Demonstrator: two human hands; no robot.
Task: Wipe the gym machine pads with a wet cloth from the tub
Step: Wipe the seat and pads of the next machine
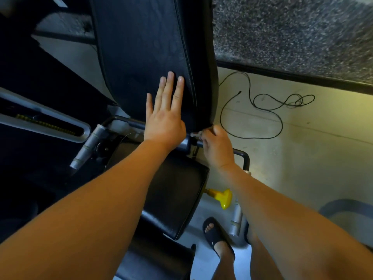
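Note:
The tall black back pad (145, 47) of the gym machine stands upright in front of me. My left hand (164, 116) lies flat on its lower part, fingers straight and spread. My right hand (217, 147) is at the pad's bottom right corner with its fingers curled. They grip a small pale cloth (194, 134), of which only a bit peeks out to the left of the fingers. Under both hands lies the black seat pad (175, 197). No tub is in view.
A yellow adjustment handle (222, 197) sticks out right of the seat. A black cable (268, 110) lies looped on the pale floor. My foot in a black sandal (216, 235) stands beside the seat. Grey machine frame and a metal grip (88, 144) are on the left.

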